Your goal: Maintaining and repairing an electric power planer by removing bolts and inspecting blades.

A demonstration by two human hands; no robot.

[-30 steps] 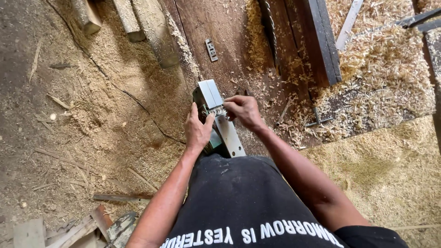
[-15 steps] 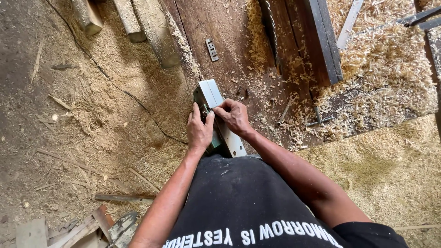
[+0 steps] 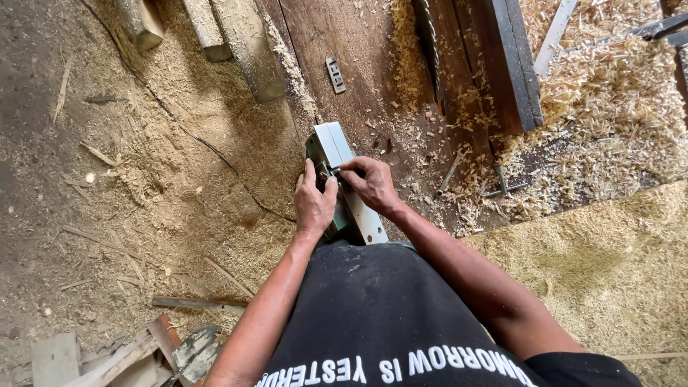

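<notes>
Sawdust covers the dirt floor (image 3: pixel 107 179), with wood scraps (image 3: pixel 107 358) at lower left. Left hand (image 3: pixel 315 204) is wrapped around the green planer (image 3: pixel 331 154), upside down against the person's body. Right hand (image 3: pixel 371 183) pinches something small at its base. Shavings (image 3: pixel 609 93) lie right.

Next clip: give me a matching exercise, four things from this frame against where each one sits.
Things:
1. electric planer
2. small metal plate
3. wood shavings
4. wood offcuts

Places:
a. piled at upper right
b. between the left hand and right hand
c. heaped at lower left
d. lying alone on the dark board, above the hands

Pairs: 1-b, 2-d, 3-a, 4-c
</notes>
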